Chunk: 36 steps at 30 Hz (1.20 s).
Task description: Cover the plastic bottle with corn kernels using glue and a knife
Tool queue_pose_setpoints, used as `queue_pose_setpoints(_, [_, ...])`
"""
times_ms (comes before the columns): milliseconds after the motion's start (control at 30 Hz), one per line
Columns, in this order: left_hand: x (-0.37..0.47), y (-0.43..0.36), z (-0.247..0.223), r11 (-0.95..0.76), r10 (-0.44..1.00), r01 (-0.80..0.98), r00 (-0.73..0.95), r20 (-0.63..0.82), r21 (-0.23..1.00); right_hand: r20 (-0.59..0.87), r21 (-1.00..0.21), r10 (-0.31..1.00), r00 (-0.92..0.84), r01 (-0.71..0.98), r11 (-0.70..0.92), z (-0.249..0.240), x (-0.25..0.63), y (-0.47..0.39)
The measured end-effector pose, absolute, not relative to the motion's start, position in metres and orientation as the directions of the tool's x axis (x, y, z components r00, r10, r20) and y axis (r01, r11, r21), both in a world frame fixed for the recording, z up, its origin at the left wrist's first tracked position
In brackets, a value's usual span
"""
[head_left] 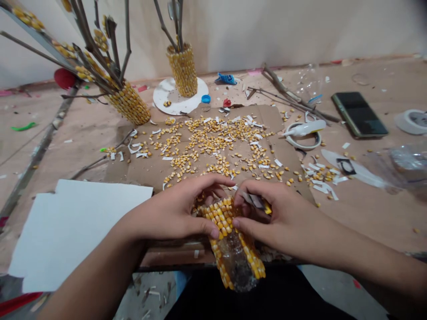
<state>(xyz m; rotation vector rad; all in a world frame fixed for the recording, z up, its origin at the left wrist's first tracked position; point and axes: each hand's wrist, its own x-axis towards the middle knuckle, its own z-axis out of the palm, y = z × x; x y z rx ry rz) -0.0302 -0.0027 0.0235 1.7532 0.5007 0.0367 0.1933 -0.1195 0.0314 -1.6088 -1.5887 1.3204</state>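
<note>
A clear plastic bottle partly covered with rows of yellow corn kernels is tilted at the table's front edge, above my lap. My left hand is wrapped round its upper left side, the thumb pressed on the kernels. From the right, my right hand grips the same bottle, with thumb and fingers at its upper edge. A thin grey piece with a yellow end is tucked between the right fingers; its kind is not clear. A bare see-through strip shows along the bottle's lower front. The left fingertips are partly hidden behind it.
Loose corn kernels and white scraps cover the cardboard sheet. Behind stand two kernel-covered vases with twigs. A glue bottle lies on a tape roll, near a phone. White board lies left.
</note>
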Motion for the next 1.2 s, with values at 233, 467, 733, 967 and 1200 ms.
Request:
queue_pose_setpoints(233, [-0.030, -0.002, 0.026, -0.126, 0.337, 0.314, 0.906, -0.257, 0.941, -0.279, -0.872, 0.953, -0.122, 0.448, -0.198, 0.035, 0.198, -0.120])
queue_pose_setpoints(467, [-0.034, -0.002, 0.030, -0.020, 0.327, 0.360, 0.884, -0.334, 0.933, -0.066, -0.854, 0.987, 0.146, 0.503, -0.132, 0.049, 0.235, -0.129])
queue_pose_setpoints(733, [-0.035, 0.013, 0.026, -0.114, 0.697, 0.388, 0.687, -0.205, 0.915, -0.002, -0.646, 0.990, 0.138, 0.756, -0.107, 0.038, 0.284, -0.148])
queue_pose_setpoints(967, [-0.033, 0.019, 0.015, -0.028, 0.806, 0.310, 0.569, -0.162, 0.950, 0.030, -0.443, 0.993, 0.118, 0.892, -0.093, 0.023, 0.326, -0.154])
queue_pose_setpoints(1200, [-0.044, 0.017, 0.027, -0.009, 0.449, 0.324, 0.847, -0.286, 0.946, -0.077, -0.505, 0.991, 0.109, 0.853, -0.134, 0.000, 0.322, -0.149])
